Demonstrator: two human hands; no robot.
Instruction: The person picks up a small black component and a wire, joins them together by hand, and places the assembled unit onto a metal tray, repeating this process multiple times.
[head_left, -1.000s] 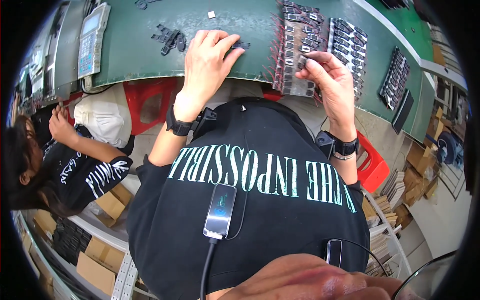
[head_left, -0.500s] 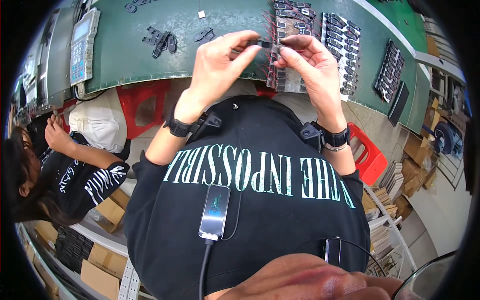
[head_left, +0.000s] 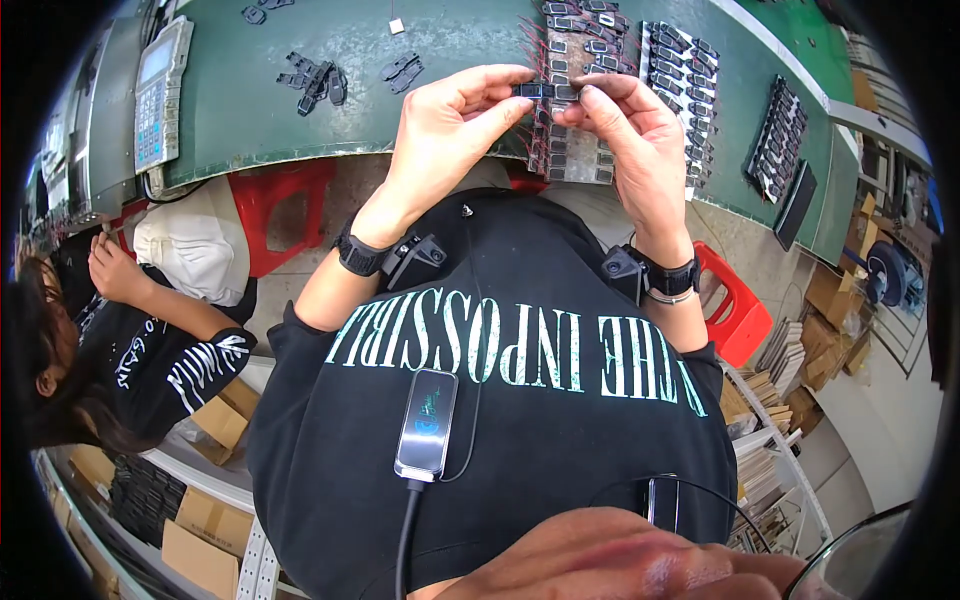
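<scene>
My left hand pinches a small black plastic part between thumb and fingers, above the green worktable. Opposite it, my right hand pinches a small black rectangular piece with a lighter frame. The two pieces meet end to end between my fingertips; whether they are joined I cannot tell. Just beyond and below them lies a board with rows of similar black pieces and thin red wires. To its right is a white sheet carrying more such pieces.
Loose black parts lie in a pile and a smaller group on the left. A keypad device with a screen stands at the far left. Another loaded tray sits right. A co-worker sits left; a red stool is near my right elbow.
The held pieces have turned, so their flat faces now show more clearly. My right fingers have shifted slightly to the right along the piece.
</scene>
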